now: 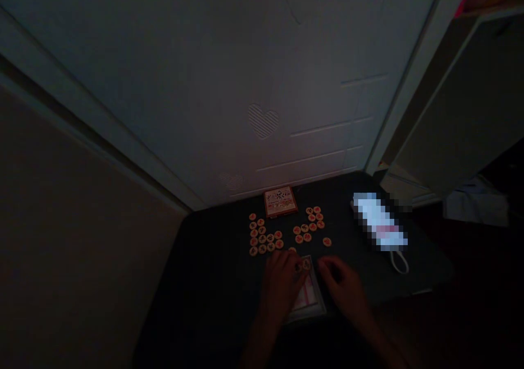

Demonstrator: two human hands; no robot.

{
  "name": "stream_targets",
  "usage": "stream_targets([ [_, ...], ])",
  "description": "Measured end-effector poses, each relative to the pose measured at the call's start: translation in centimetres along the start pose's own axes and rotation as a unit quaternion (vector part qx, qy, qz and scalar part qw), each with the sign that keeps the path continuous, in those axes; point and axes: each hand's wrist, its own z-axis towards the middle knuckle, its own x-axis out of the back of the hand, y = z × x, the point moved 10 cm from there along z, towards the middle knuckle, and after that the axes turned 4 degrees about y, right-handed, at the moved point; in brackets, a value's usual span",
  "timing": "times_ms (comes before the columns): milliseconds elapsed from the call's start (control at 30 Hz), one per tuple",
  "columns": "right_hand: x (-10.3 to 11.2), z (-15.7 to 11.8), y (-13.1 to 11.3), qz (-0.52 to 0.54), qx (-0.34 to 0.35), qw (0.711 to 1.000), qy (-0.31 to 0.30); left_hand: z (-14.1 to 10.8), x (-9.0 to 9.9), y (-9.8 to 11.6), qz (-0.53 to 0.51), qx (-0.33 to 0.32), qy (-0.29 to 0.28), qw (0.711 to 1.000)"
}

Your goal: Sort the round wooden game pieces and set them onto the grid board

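A shallow open box (pixel 322 305) sits at the front of the dark table, with white and pink printed paper (pixel 306 295) inside. My left hand (pixel 280 276) reaches over its left side, fingers bent and closed at a round Chinese chess piece (pixel 306 264) near the box's far end. Another piece shows partly by those fingertips. To the right of the box is my right hand (pixel 341 281), its fingers curled in towards the thumb; whatever may be in them is hidden. One piece (pixel 292 250) lies just beyond my left fingers, partly covered.
Several chess pieces stand in rows at left (pixel 262 238) and right (pixel 304 228), with a single piece (pixel 327 242) apart. A printed box lid (pixel 280 202) rests by the white panel (pixel 262 156). A bright phone-like device (pixel 379 221) with a strap lies at right.
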Motion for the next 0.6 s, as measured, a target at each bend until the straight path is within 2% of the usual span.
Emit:
stream_targets([
  [300,0.1,-0.1,-0.5,-0.004,0.015,1.0,0.006,-0.2,0.0,-0.5,0.01,-0.008,0.011,1.0],
  [600,-0.2,-0.2,-0.5,-0.017,0.02,1.0,-0.003,-0.3,0.9,-1.5,-0.008,-0.003,-0.016,1.0],
])
